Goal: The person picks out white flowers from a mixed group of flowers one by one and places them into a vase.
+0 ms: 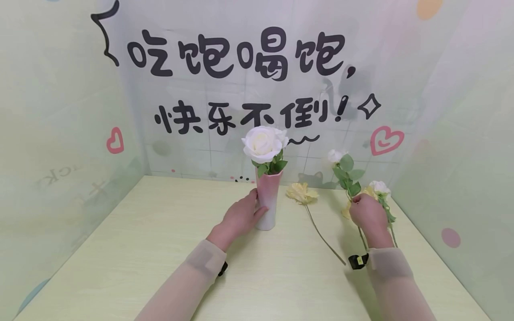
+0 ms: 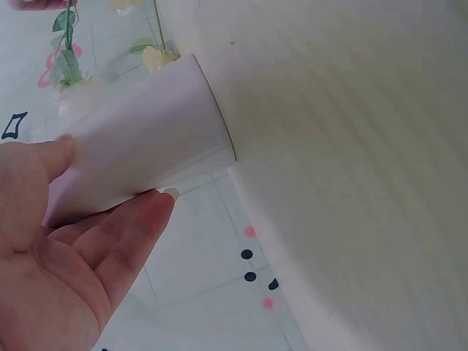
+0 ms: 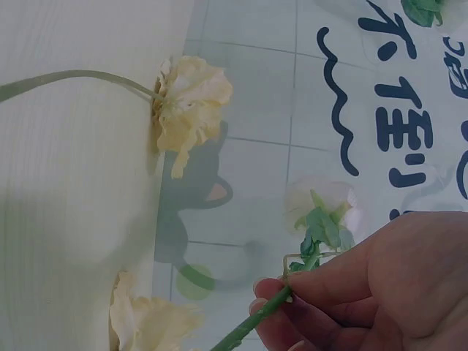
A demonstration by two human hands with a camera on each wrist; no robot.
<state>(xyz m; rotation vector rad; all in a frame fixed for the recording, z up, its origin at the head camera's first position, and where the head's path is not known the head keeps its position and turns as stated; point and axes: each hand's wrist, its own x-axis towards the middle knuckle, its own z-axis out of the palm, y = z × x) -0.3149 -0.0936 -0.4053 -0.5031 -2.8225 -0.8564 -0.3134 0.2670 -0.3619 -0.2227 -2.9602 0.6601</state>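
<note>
A tall vase [image 1: 268, 200], pink at the top and white below, stands upright on the table with a white rose [image 1: 263, 145] and green leaves showing over its rim. My left hand [image 1: 241, 214] holds the vase from the left, thumb in front and fingers on the far side, as the left wrist view shows along its white wall [image 2: 146, 139]. On the right, my right hand [image 1: 370, 218] pinches the green stem [image 3: 252, 322] of another white rose [image 1: 336, 156] between thumb and fingers. That rose points up and away, its leaves [image 1: 348, 176] above the fist.
A yellow flower [image 1: 302, 193] lies between the vase and my right hand, its long stem running toward me. Another white flower [image 1: 379, 187] and more yellow petals show beside and behind the right hand. Printed cloth walls [image 1: 241, 89] enclose the table [image 1: 120, 249] at back and sides.
</note>
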